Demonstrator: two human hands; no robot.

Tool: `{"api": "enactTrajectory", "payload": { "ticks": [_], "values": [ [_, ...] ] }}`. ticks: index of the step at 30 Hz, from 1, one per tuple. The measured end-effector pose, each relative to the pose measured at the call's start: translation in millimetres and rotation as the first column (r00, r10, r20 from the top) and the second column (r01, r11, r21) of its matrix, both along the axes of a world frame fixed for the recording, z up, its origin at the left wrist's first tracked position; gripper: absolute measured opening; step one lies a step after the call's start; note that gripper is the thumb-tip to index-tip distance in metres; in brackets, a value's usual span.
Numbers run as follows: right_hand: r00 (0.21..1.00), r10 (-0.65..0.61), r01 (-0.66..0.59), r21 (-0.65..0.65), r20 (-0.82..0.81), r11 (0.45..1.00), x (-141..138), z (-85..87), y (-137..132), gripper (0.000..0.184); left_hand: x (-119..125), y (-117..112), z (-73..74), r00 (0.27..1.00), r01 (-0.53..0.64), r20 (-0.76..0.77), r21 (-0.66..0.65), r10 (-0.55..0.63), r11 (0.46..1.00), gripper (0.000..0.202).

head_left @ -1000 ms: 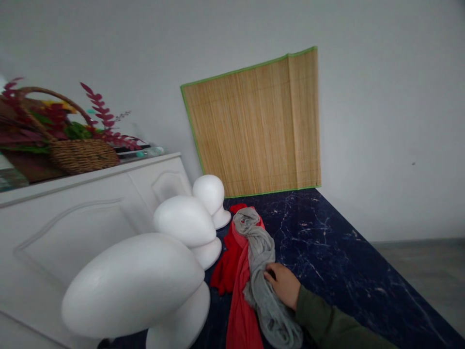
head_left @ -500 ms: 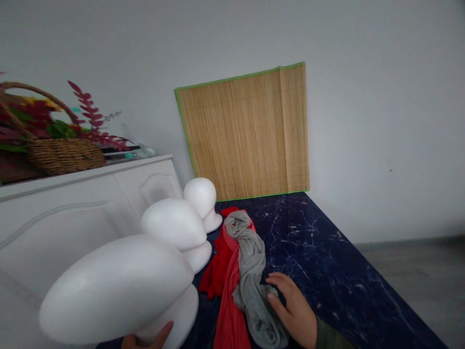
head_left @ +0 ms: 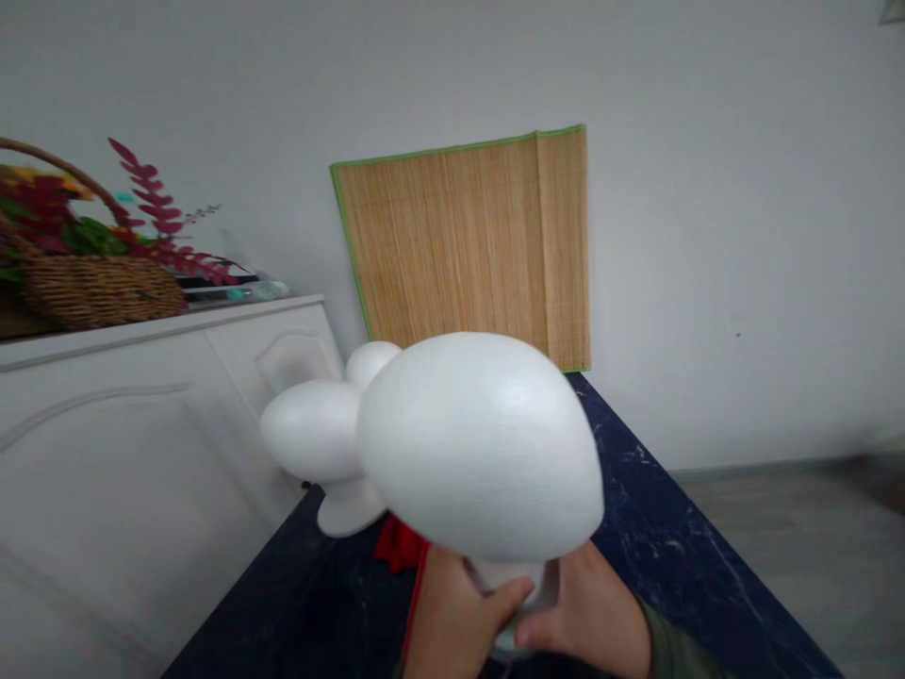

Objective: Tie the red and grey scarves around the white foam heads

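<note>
A smooth white mannequin head (head_left: 481, 443) is in front of me over the table. My left hand (head_left: 449, 618) is closed around the left side of its neck, and my right hand (head_left: 590, 613) grips the right side, with both thumbs at the front. Behind it to the left stand two more white mannequin heads, a middle one (head_left: 311, 432) and a farther one (head_left: 371, 362) that is partly covered. A bit of red cloth (head_left: 398, 545) shows beside my left hand. The grey scarf is hidden behind the head and my hands.
The dark blue marbled table (head_left: 679, 556) runs back to a bamboo mat (head_left: 467, 245) against the wall. Along the left stands a white cabinet (head_left: 106, 453), topped by a wicker basket (head_left: 106, 288) of artificial flowers. Grey floor (head_left: 798, 528) lies to the right.
The nearest mannequin head has moved from the left to the middle, over the scarves. My right hand has left the grey scarf and joined my left hand at the neck.
</note>
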State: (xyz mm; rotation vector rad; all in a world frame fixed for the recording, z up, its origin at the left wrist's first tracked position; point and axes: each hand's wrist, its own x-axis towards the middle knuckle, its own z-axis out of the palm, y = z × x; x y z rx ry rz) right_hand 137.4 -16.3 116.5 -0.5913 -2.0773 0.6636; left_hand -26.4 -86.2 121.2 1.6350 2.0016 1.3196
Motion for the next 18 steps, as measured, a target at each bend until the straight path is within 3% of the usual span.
{"api": "enactTrajectory", "payload": {
  "ticks": [2, 4, 6, 8, 11, 13, 15, 17, 18],
  "values": [
    [0.981, -0.196, 0.195, 0.054, 0.002, 0.979, 13, -8.8, 21, 0.075, 23, 24, 3.0, 0.980, 0.197, -0.053, 0.060, -0.194, 0.979, 0.062],
    [0.923, -0.384, 0.384, 0.053, -0.017, 0.922, 28, -26.2, 43, 0.063, 31, 39, -1.6, 0.951, 0.285, -0.145, 0.057, -0.274, 0.957, 0.075],
    [0.847, -0.530, 0.530, -0.008, -0.036, 0.848, 40, -47.7, 60, 0.063, 26, 46, -12.7, 0.945, 0.192, -0.265, -0.021, -0.190, 0.981, 0.079],
    [0.786, -0.618, 0.615, -0.072, -0.034, 0.785, 48, -69.7, 71, 0.065, 13, 49, -27.1, 0.912, -0.053, -0.409, -0.111, 0.003, 0.992, 0.073],
    [0.749, -0.663, 0.660, -0.092, 0.001, 0.745, 48, -96.3, 76, 0.065, -7, 51, -46.1, 0.778, -0.321, -0.613, -0.197, 0.139, 0.927, 0.048],
    [0.742, -0.670, 0.670, -0.054, 0.028, 0.740, 45, -106.9, 76, 0.064, -16, 51, -53.0, 0.709, -0.361, -0.694, -0.202, 0.127, 0.910, 0.028],
    [0.740, -0.672, 0.672, 0.016, 0.035, 0.740, 41, -112.0, 74, 0.063, -20, 51, -53.7, 0.665, -0.375, -0.731, -0.145, 0.156, 0.916, 0.027],
    [0.748, -0.662, 0.658, 0.081, 0.040, 0.749, 39, -113.9, 71, 0.061, -21, 49, -48.1, 0.671, -0.386, -0.710, -0.090, 0.213, 0.918, 0.030],
    [0.756, -0.653, 0.646, 0.102, 0.048, 0.756, 39, -114.7, 69, 0.060, -21, 47, -43.4, 0.711, -0.376, -0.666, -0.090, 0.225, 0.922, 0.030]
  ]
}}
